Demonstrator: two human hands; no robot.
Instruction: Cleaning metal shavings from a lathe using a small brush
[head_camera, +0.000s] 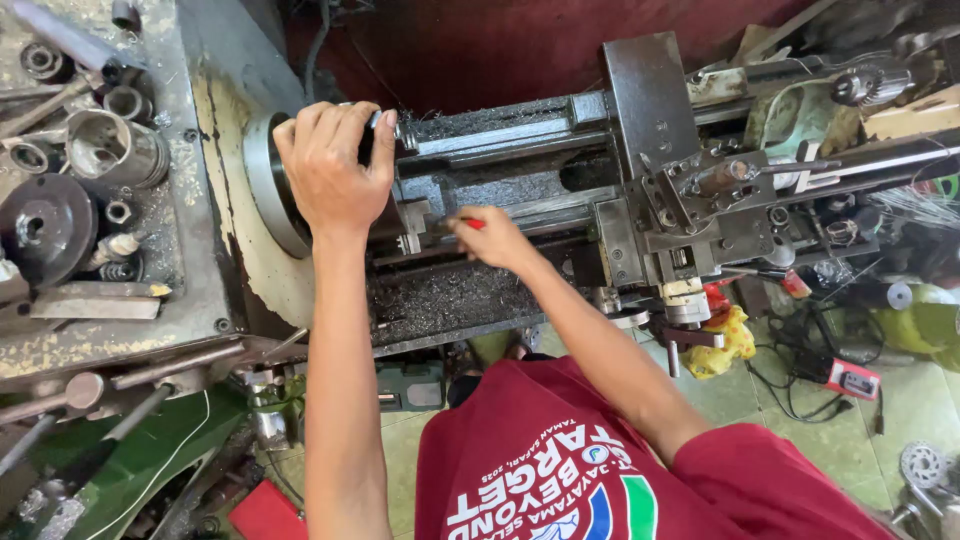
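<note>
Metal shavings litter the lathe bed (470, 295); left hand (335, 165) wraps its grip around the chuck (262, 185), right hand (495, 238) pinches a red-tipped tool (473, 223).

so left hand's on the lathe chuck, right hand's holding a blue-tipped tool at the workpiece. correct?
Not quite: the tip colour is wrong. In the head view the left hand does grip the lathe chuck, and the right hand holds a thin tool near the chuck, but the part that shows is red, not blue. The rest stands.
</note>
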